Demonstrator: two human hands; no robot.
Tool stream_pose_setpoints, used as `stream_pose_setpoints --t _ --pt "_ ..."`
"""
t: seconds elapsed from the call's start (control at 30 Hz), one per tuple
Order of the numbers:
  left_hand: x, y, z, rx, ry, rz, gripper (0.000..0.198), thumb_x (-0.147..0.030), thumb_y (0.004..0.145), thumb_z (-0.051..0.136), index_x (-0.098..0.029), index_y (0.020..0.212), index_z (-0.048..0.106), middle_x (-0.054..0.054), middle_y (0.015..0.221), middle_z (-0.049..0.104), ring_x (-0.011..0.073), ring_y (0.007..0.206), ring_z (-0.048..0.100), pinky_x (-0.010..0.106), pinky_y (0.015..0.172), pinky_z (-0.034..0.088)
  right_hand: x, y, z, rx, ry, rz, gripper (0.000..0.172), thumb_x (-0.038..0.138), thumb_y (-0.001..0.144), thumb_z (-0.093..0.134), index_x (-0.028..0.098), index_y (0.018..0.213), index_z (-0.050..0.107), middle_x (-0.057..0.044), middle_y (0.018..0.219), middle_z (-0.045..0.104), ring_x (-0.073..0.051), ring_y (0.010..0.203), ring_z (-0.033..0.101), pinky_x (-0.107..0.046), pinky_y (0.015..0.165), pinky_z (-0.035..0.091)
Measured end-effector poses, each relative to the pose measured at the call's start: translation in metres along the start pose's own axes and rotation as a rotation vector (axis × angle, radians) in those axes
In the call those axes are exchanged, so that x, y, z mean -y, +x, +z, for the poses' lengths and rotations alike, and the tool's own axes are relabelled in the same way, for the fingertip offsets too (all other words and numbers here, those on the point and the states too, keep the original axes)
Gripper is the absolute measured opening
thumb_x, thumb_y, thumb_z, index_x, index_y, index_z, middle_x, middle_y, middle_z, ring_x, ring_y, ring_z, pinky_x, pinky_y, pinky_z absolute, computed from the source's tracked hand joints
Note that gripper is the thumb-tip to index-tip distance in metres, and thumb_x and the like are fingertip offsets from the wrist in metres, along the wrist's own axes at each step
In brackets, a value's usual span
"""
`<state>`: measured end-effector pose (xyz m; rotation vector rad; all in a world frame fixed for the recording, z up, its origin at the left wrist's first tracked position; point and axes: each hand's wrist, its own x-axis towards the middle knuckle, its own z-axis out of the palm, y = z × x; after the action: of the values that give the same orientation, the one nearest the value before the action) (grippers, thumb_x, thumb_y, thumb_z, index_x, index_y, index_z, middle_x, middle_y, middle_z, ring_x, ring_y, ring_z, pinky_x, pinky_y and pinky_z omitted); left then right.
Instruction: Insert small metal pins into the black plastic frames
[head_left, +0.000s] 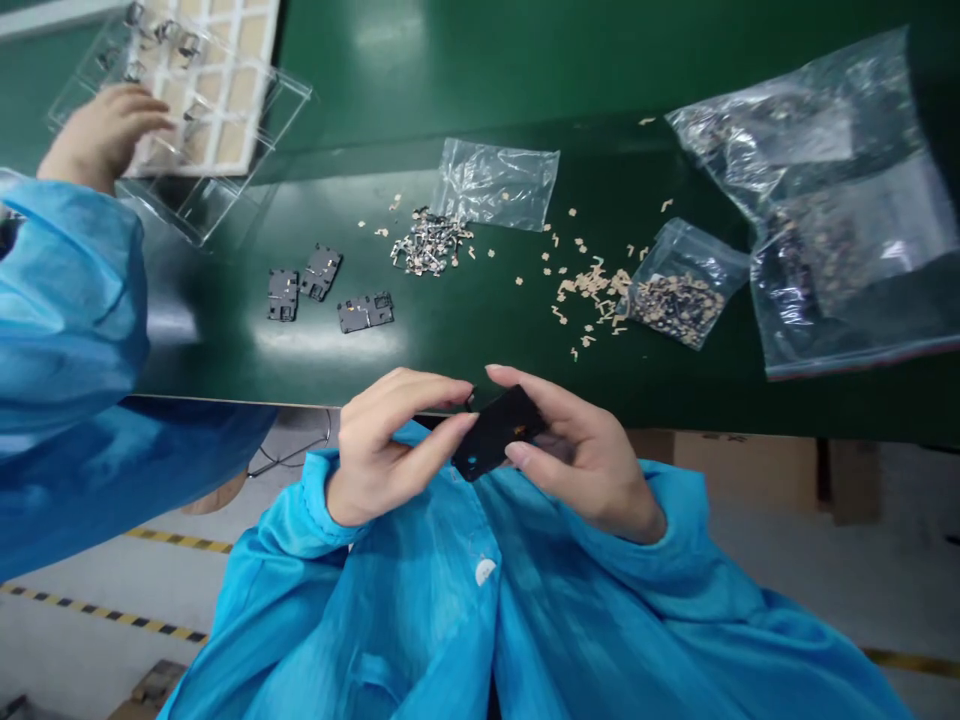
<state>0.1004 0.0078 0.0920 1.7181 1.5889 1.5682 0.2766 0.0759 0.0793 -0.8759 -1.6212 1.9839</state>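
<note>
**"What do you have at the edges?"**

"On the head camera, the near edge of the green workbench [465, 375] runs just behind both hands, which sit over it, above the blue smock [480, 620]. Ahead I see open green surface, then three black plastic pieces [321, 272] toward the left and scattered beige bits [592, 285] toward the right."

**"And the hands?"**

"My left hand [397, 445] and right hand [585, 450] are close together, fingers curled, pinching a flat black part [495, 432] between them, one at each end. It's up off the bench."

**"Anything else nearby?"**

"Farther up lie a heap of small metal pieces [431, 242] and a clear plastic bag [495, 183]. At far left, a co-worker's hand [101, 130] rests on a clear tray [225, 215], well apart from mine."
</note>
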Motion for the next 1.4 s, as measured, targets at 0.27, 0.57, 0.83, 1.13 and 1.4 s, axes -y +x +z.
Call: stream_pose_setpoints --t 0.27,0.57,0.83,1.13,1.4 --pt "0.003 -0.001 0.004 0.001 -0.082 -0.126 0.007 -0.011 0.081 0.069 -0.016 0.086 0.069 0.003 0.075 0.073 0.011 0.064 0.068 0.02 0.058 0.056 -0.004 0.007 -0.008 0.17 0.106 -0.073 0.053 0.039 0.081 0.072 0.022 0.129 0.058 -0.005 0.101 0.071 -0.015 0.086 0.07 -0.023 0.076 0.058" --pt "0.0 0.006 -0.009 0.233 0.333 0.481 0.016 -0.013 0.092 0.053 -0.008 0.097 0.067 0.011 0.088 0.073 0.0176 0.081 0.069 0.028 0.069 0.057 -0.004 0.016 -0.011 0.172 0.199 -0.198 0.042 0.046 0.075 0.077 0.025 0.111 0.068 -0.004 0.104 0.064 -0.015 0.096 0.064 -0.027 0.087 0.055" --pt "-0.012 0.001 -0.012 0.307 0.451 0.597 0.016 -0.012 0.089 0.054 -0.011 0.091 0.071 0.009 0.09 0.074 0.018 0.077 0.07 0.031 0.063 0.059 -0.001 0.015 -0.012 0.204 0.18 -0.17 0.049 0.052 0.072 0.077 0.024 0.111 0.069 -0.006 0.097 0.065 -0.018 0.094 0.066 -0.031 0.086 0.057" --pt "-0.011 -0.003 -0.011 0.256 0.467 0.646 0.015 -0.009 0.087 0.058 -0.008 0.091 0.072 0.009 0.087 0.073 0.0168 0.077 0.069 0.028 0.06 0.058 -0.002 0.016 -0.01 0.235 0.225 -0.189 0.043 0.047 0.074 0.077 0.032 0.113 0.069 -0.002 0.096 0.065 -0.015 0.091 0.065 -0.028 0.083 0.057" --pt "-0.013 -0.005 -0.016 0.289 0.509 0.652 0.018 -0.01 0.088 0.056 -0.018 0.084 0.072 0.004 0.091 0.073 0.0148 0.079 0.07 0.026 0.065 0.062 -0.004 0.016 -0.008 0.234 0.227 -0.183 0.042 0.046 0.074 0.078 0.032 0.113 0.069 -0.002 0.096 0.067 -0.015 0.091 0.065 -0.027 0.083 0.057"
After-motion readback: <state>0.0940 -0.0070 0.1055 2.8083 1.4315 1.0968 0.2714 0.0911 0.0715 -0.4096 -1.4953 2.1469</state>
